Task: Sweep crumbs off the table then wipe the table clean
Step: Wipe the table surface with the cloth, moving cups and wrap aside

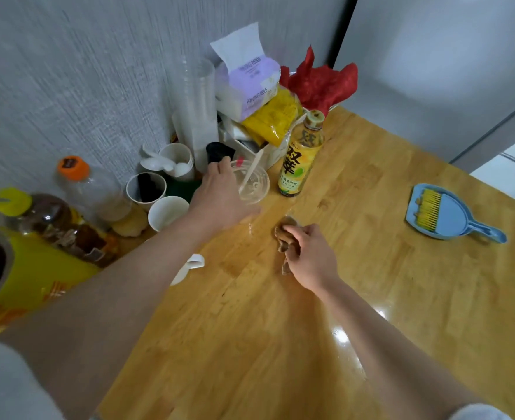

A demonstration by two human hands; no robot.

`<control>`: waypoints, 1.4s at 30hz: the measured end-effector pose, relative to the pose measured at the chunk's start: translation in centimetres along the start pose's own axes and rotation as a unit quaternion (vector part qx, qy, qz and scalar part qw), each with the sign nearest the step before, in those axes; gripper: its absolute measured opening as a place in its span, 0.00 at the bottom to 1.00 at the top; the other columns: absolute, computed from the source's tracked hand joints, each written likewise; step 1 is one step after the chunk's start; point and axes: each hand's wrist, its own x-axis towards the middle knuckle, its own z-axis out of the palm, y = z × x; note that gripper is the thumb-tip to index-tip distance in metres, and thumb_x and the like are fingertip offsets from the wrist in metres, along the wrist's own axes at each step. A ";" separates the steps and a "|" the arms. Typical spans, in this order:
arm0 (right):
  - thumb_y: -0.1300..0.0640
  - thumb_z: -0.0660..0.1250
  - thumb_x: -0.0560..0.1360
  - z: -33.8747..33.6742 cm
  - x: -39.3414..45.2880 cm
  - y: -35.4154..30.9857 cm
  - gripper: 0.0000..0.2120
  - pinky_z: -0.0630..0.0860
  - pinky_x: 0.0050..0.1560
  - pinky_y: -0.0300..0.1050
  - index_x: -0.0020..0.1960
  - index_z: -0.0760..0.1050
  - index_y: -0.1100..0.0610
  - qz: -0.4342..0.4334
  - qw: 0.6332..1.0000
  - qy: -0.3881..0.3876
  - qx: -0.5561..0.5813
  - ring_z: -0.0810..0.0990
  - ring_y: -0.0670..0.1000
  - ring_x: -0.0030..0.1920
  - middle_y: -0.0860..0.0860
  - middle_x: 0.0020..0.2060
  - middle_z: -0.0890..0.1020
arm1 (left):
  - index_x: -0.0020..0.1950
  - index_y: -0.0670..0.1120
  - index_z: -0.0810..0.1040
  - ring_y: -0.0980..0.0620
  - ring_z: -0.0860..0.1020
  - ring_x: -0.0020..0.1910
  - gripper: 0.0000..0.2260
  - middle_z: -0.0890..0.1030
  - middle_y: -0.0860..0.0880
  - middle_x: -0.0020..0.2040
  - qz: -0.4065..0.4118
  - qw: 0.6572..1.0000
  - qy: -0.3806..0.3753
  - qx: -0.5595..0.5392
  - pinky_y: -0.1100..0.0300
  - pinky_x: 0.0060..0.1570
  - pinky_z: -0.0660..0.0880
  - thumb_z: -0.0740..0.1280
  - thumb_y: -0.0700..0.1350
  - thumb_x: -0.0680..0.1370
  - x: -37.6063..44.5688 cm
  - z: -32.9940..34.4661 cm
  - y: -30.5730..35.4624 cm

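My right hand (307,256) presses a crumpled brown cloth (284,233) onto the wooden table (371,298) near its middle. My left hand (219,192) reaches to the back left and rests against a clear plastic cup (254,184) with a wooden stick in it; whether the fingers grip the cup I cannot tell. A blue dustpan (453,216) with a yellow-bristled brush (429,210) lying in it sits on the table at the right, away from both hands.
A green-tea bottle (300,159) stands just right of the cup. Paper cups (166,212), a stack of clear cups (197,113), tissue packs (247,80), a red bag (319,83), bottles and a yellow container (31,268) crowd the left side by the wall.
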 end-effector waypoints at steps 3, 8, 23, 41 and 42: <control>0.53 0.61 0.80 -0.3 -0.2 0.4 0.21 0.77 0.46 0.46 0.73 0.69 0.46 -0.070 0.996 -0.017 -0.049 0.77 0.53 0.57 0.52 0.63 0.71 | 0.75 0.42 0.60 0.43 0.69 0.68 0.47 0.66 0.43 0.69 0.016 0.999 0.027 -0.009 0.52 0.62 0.70 0.79 0.59 0.64 0.5 -0.2 -0.3; 0.54 0.61 0.80 -0.1 4.3 -1.6 0.22 0.80 0.52 0.52 0.74 0.67 0.47 0.026 0.999 -0.005 -0.031 0.79 0.58 0.58 0.55 0.64 0.70 | 0.74 0.44 0.61 0.46 0.70 0.66 0.50 0.66 0.45 0.68 0.037 0.996 0.063 -0.043 0.51 0.62 0.71 0.74 0.68 0.62 0.6 -4.5 0.3; 0.54 0.61 0.80 2.1 7.1 -6.8 0.22 0.75 0.61 0.54 0.73 0.70 0.46 -0.063 0.996 -0.030 -0.047 0.74 0.59 0.62 0.55 0.63 0.72 | 0.75 0.44 0.61 0.46 0.70 0.67 0.47 0.68 0.46 0.68 0.048 0.988 0.136 -0.054 0.53 0.61 0.70 0.76 0.63 0.64 0.3 -4.3 0.1; 0.53 0.61 0.76 -0.8 -1.7 0.0 0.22 0.80 0.50 0.51 0.70 0.71 0.45 0.117 0.992 0.054 -0.004 0.80 0.59 0.53 0.54 0.61 0.71 | 0.79 0.53 0.33 0.41 0.63 0.76 0.62 0.53 0.41 0.79 0.029 0.996 -0.021 -0.085 0.44 0.70 0.68 0.80 0.58 0.66 0.2 1.4 2.0; 0.54 0.63 0.76 0.8 -3.0 -2.5 0.22 0.80 0.50 0.49 0.70 0.73 0.45 0.028 0.999 0.017 -0.016 0.79 0.58 0.53 0.53 0.60 0.73 | 0.80 0.53 0.33 0.42 0.63 0.76 0.61 0.54 0.41 0.79 0.041 0.996 -0.022 -0.076 0.44 0.69 0.68 0.79 0.58 0.67 -0.5 0.7 1.6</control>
